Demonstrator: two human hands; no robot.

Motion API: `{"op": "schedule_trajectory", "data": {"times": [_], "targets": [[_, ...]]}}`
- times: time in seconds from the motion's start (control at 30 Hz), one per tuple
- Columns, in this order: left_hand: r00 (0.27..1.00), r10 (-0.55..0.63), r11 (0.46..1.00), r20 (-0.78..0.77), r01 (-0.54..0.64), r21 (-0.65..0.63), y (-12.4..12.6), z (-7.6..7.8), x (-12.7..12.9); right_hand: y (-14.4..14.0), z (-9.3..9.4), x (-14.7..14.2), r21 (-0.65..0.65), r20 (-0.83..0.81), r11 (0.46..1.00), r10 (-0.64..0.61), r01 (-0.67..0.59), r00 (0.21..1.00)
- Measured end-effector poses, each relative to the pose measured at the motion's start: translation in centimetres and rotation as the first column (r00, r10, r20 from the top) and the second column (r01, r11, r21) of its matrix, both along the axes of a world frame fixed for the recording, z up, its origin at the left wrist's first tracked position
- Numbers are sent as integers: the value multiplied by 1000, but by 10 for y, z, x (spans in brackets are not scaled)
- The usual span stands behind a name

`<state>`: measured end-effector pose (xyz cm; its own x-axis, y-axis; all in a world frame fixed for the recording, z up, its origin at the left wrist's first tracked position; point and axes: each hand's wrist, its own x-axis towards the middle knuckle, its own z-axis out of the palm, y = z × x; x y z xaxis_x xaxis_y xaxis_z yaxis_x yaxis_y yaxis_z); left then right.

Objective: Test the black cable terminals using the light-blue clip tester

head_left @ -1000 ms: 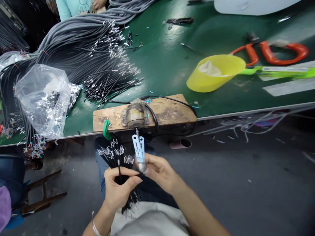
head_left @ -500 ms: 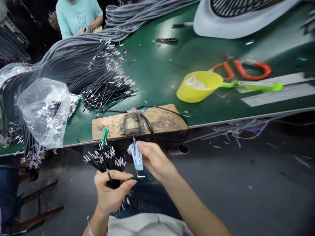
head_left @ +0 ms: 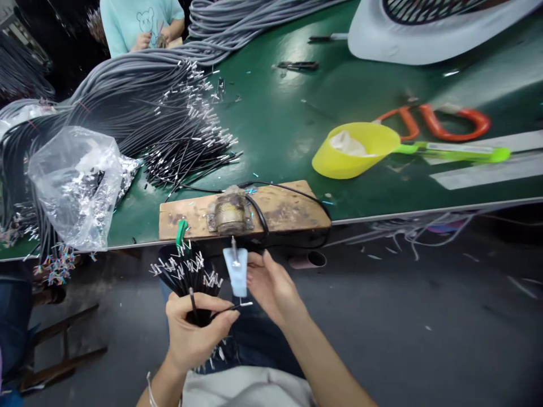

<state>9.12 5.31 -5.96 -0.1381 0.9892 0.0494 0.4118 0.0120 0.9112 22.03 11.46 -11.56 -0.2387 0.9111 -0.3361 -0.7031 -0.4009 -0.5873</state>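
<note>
left hand: my left hand (head_left: pixel 193 333) is closed round a bunch of thin black wires with silver crimped tips (head_left: pixel 186 274), fanned upward below the table edge; thumb and forefinger also pinch one single black wire with a metal end (head_left: pixel 237 306) that sticks out to the right.
right hand: my right hand (head_left: pixel 271 285) grips a small pale-blue plastic clip tool with a metal pin on top (head_left: pixel 236 270), fingers curled on its right side, held upright.
hands relation: close together, not touching; the single wire's tip sits just under the clip tool's lower end.
work position: all of this is in my lap area, just in front of the worn wooden block with a taped metal fitting (head_left: pixel 244 208) on the rim of the green table (head_left: pixel 280 118).
progress guess: looks mid-batch. Most tips in the held bunch already carry silver ends; I cannot tell how many were handled with the tool.
left to do, judged: the one pinched wire looks like the piece in hand; the rest of the bunch behind it appears to wait.
bulk stock: big heap of grey and black cables with silver tips (head_left: pixel 169 107) on the table's left, well apart from my hands.
nearby: clear plastic bag of silver bits (head_left: pixel 74 186); yellow plastic scoop with green handle (head_left: pixel 356 150).
other person: someone in a light teal shirt (head_left: pixel 139 20) at the far side, hands at their own work.
</note>
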Motion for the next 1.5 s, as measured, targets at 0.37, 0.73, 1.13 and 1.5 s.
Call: {"op": "schedule_trajectory", "data": {"times": [0.37,0.73,1.13,1.5], "targets": [[993,-108,988,-38,104,-115,-18,-9,15,-44,36,12,749,589,618,-455,-240,668],[982,98,975,161,-63,-211,-26,-23,19,-51,16,-8,425,216,905,-117,14,969],[983,49,964,176,0,-264,-22,-17,16,-36,15,17,635,470,755,-209,-163,858],[999,34,970,24,-27,-240,-18,-15,11,-28,13,19,626,518,759,-233,-179,823]]}}
